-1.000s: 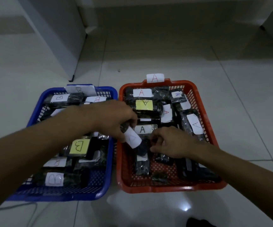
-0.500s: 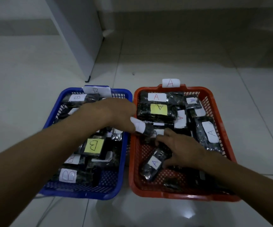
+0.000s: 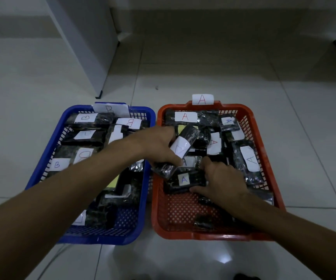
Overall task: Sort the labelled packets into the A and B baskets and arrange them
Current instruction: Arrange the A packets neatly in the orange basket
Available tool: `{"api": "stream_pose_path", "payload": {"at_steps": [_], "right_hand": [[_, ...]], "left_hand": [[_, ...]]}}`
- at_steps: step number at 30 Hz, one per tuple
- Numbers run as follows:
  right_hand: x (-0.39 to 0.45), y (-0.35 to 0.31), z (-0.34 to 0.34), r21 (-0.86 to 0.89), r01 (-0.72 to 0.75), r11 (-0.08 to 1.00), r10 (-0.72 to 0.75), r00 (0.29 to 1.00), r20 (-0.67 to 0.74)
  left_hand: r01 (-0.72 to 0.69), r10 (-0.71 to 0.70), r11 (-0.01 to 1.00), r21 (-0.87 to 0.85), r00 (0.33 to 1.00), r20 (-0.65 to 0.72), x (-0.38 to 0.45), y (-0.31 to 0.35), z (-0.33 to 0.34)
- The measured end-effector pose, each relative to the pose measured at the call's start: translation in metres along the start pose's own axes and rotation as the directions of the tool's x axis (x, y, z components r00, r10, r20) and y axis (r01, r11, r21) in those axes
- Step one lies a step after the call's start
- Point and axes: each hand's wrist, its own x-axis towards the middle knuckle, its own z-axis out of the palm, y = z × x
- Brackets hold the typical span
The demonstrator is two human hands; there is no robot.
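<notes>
Two baskets stand side by side on the floor. The blue basket on the left, tagged B, holds several dark packets with B labels. The red basket, tagged A, holds several dark packets with A labels. My left hand reaches across into the red basket and grips a dark packet with a white label, tilted above the pile. My right hand holds a packet labelled A by its right end, low in the red basket's middle.
Pale floor tiles surround the baskets. A white cabinet stands behind the blue basket, its foot near the basket's far edge. The near part of the red basket's floor is bare, with one small dark packet lying there.
My left hand has carried its packet further right, over the red basket's pile. My right hand has turned the A packet level and drawn it up towards the middle.
</notes>
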Motion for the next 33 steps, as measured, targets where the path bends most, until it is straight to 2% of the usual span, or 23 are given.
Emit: {"api": "stream_pose_path", "payload": {"at_steps": [6, 12, 22, 26, 31, 33], "right_hand": [[-0.008, 0.000, -0.010, -0.056, 0.059, 0.997, -0.054, 0.995, 0.086], [-0.009, -0.002, -0.014, -0.330, 0.139, 0.934, -0.060, 0.970, 0.237], [-0.017, 0.002, -0.016, -0.243, 0.156, 0.957, -0.118, 0.979, 0.164], [-0.023, 0.004, -0.004, -0.273, 0.152, 0.950, -0.121, 0.985, 0.127], [-0.024, 0.004, -0.007, -0.375, 0.205, 0.904, -0.141, 0.972, 0.190], [-0.021, 0.005, -0.009, -0.360, 0.210, 0.909, -0.152, 0.972, 0.181]], "left_hand": [[0.034, -0.032, 0.999, -0.025, 0.996, 0.083, -0.002, 0.003, 0.005], [0.037, -0.019, 0.994, -0.106, 0.986, 0.167, -0.004, 0.003, 0.011], [0.031, -0.017, 0.997, -0.077, 0.984, 0.179, -0.001, 0.000, 0.015], [0.018, -0.007, 0.998, -0.052, 0.981, 0.196, 0.001, 0.001, 0.016], [0.013, -0.006, 0.999, -0.042, 0.984, 0.180, 0.002, 0.000, 0.016], [0.015, -0.006, 0.999, -0.050, 0.984, 0.178, 0.003, 0.000, 0.016]]}}
